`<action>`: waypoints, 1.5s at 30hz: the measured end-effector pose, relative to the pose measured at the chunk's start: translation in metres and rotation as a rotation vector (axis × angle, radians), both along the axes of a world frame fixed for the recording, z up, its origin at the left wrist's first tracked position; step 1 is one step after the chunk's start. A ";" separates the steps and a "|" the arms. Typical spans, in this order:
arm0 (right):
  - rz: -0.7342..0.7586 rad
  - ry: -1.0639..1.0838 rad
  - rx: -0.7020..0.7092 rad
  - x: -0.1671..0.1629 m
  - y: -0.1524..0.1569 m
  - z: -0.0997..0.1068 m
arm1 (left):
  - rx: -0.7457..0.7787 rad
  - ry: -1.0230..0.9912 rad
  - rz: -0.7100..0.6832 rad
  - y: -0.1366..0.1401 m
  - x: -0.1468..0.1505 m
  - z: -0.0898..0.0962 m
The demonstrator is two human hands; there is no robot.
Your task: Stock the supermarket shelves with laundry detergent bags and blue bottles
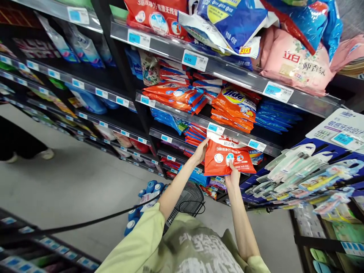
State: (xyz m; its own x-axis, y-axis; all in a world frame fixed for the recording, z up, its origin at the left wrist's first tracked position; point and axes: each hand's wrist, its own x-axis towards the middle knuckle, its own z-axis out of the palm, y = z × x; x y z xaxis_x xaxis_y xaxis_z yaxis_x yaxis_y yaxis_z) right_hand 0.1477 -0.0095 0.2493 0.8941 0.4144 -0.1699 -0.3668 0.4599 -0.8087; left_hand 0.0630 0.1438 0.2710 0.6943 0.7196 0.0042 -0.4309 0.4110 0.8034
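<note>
Between my two hands is a red and white bag of laundry detergent [218, 167], its printed front facing me. My left hand [201, 151] grips the bag's upper left edge, close to the shelf lip. At the bottom edge, my right hand [233, 173] pinches it with the thumb on the front and the fingers hidden behind. Just above the bag, orange Tide packs [234, 106] lie stacked on a shelf, with red detergent bags [174, 96] to their left and blue packs [277, 115] to their right.
A grey basket [190, 193] stands on the floor below my arms, beside several blue bottles [132, 223]. Hanging toothbrush packs [301, 167] jut out at the right. Pink bags [298, 64] overhang the upper shelf. Another person's leg [19, 140] shows at the far left.
</note>
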 end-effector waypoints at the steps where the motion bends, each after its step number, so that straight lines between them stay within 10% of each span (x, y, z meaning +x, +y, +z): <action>1: 0.004 0.005 0.005 -0.003 -0.008 -0.003 | -0.056 -0.037 -0.069 0.000 0.000 0.002; 14: 0.277 0.167 -0.122 -0.057 -0.140 -0.078 | -0.415 0.143 0.161 -0.051 -0.082 -0.079; 22: 0.169 0.328 -0.050 -0.078 -0.150 -0.133 | -0.197 0.206 0.365 -0.082 -0.129 -0.059; 39: 0.143 0.370 -0.055 -0.125 -0.174 -0.137 | -0.150 0.265 0.499 -0.092 -0.181 -0.047; 45: 0.286 0.023 -0.161 -0.072 -0.178 -0.113 | -0.005 0.290 0.424 -0.111 -0.240 -0.040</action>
